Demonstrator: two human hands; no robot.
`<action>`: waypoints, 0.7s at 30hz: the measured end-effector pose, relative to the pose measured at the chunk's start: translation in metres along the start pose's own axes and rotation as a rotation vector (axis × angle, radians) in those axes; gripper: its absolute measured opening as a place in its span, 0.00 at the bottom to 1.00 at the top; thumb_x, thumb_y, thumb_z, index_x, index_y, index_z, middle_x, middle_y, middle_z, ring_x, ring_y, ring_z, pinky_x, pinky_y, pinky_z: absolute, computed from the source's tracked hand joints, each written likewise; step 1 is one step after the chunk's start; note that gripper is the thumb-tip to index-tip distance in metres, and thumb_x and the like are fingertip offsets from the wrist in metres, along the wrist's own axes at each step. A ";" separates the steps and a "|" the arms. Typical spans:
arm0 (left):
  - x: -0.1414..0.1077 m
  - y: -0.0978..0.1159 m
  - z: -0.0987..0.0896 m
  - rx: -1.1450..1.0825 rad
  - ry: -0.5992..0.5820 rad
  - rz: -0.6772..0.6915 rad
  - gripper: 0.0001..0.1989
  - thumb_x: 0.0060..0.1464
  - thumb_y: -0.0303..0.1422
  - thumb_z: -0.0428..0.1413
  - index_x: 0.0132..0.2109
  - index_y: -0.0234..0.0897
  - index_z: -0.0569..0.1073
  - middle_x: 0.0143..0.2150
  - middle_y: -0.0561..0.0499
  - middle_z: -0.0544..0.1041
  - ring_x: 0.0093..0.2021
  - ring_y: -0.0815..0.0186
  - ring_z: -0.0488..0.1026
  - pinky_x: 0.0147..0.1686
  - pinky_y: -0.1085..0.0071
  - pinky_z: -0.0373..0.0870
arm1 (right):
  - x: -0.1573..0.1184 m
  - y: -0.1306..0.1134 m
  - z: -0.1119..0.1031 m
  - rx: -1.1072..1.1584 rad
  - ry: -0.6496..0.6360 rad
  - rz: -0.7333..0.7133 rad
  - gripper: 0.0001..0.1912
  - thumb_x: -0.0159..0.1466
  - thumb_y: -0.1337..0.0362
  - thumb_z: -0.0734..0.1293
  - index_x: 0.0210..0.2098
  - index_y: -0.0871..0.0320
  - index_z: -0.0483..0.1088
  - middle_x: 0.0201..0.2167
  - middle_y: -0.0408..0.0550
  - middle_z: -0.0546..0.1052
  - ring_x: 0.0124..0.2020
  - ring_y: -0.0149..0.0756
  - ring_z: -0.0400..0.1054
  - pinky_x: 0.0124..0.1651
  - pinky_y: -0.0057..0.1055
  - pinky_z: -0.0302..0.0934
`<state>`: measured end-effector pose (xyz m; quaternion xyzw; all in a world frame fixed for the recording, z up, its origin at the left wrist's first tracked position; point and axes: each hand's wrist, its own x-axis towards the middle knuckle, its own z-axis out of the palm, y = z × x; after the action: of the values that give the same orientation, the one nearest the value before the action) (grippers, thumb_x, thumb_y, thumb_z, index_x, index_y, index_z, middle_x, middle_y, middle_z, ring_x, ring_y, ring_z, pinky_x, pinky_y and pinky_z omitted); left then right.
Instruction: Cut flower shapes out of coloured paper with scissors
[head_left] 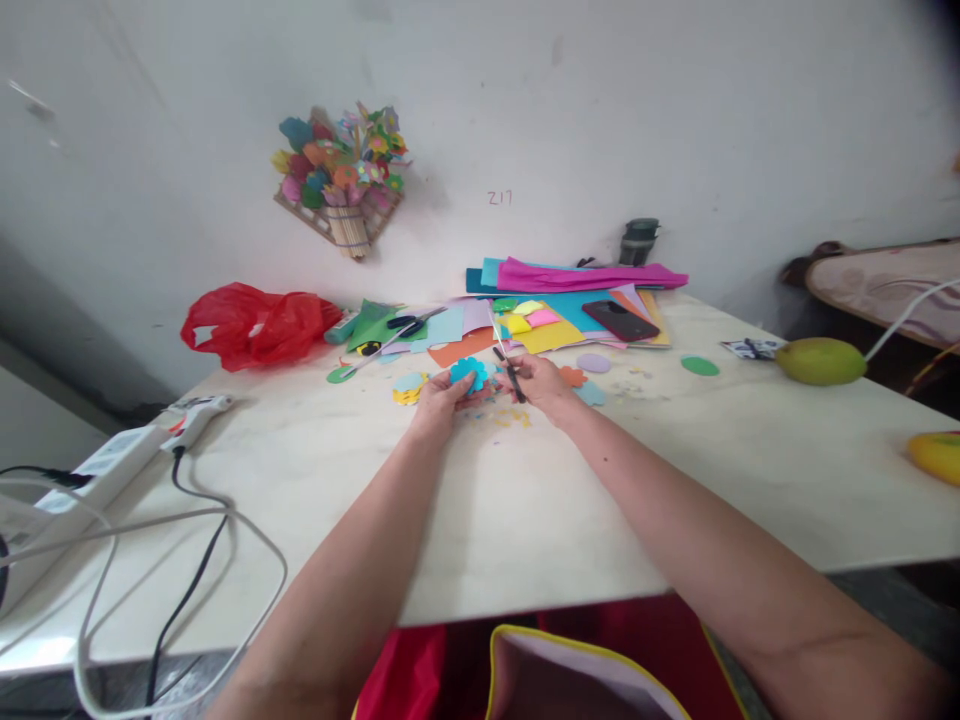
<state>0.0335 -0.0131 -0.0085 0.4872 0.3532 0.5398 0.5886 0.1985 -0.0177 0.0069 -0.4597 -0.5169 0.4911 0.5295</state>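
Observation:
My left hand (440, 400) pinches a blue flower cut-out (469, 374) with scalloped edges, held a little above the table. Black-handled scissors (510, 376) are in my right hand (546, 384), their blades pointing up and away, to the right of the flower and apart from it. Small paper scraps (512, 418) lie scattered under and in front of both hands. Left of my left hand is a small pile of yellow cut-outs (409, 389) with a light blue one on top. An orange cut-out (573, 377) and a light blue one (591, 393) lie beside my right hand.
Coloured sheets (555, 310) are stacked at the back, with a phone (619, 321) on them. A second pair of scissors (409, 323) and a red plastic bag (259, 325) lie left. A green mango (820, 361) sits right. Cables (225, 510) and a soldering-like white plug strip (105, 465) occupy the left edge.

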 end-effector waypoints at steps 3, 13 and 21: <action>-0.001 0.002 0.002 -0.019 0.041 0.006 0.19 0.35 0.39 0.66 0.35 0.32 0.74 0.31 0.48 0.78 0.31 0.63 0.76 0.32 0.70 0.73 | -0.002 -0.001 -0.007 -0.082 -0.107 -0.007 0.16 0.46 0.60 0.73 0.30 0.60 0.67 0.15 0.37 0.68 0.16 0.23 0.60 0.18 0.20 0.56; 0.001 0.003 0.002 -0.086 0.074 0.025 0.16 0.34 0.35 0.67 0.31 0.32 0.75 0.29 0.49 0.78 0.30 0.63 0.76 0.36 0.67 0.74 | -0.006 -0.003 -0.019 -0.260 -0.417 0.037 0.18 0.52 0.52 0.69 0.28 0.60 0.64 0.18 0.42 0.71 0.15 0.23 0.63 0.12 0.19 0.46; -0.002 0.006 0.002 -0.111 0.045 0.009 0.15 0.34 0.32 0.65 0.32 0.30 0.75 0.29 0.48 0.78 0.30 0.63 0.76 0.33 0.69 0.74 | -0.005 -0.004 -0.026 -0.274 -0.543 0.023 0.18 0.54 0.52 0.68 0.30 0.62 0.65 0.19 0.42 0.72 0.15 0.23 0.63 0.12 0.19 0.47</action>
<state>0.0334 -0.0157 -0.0021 0.4430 0.3336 0.5723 0.6041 0.2245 -0.0222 0.0095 -0.3844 -0.6957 0.5279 0.2994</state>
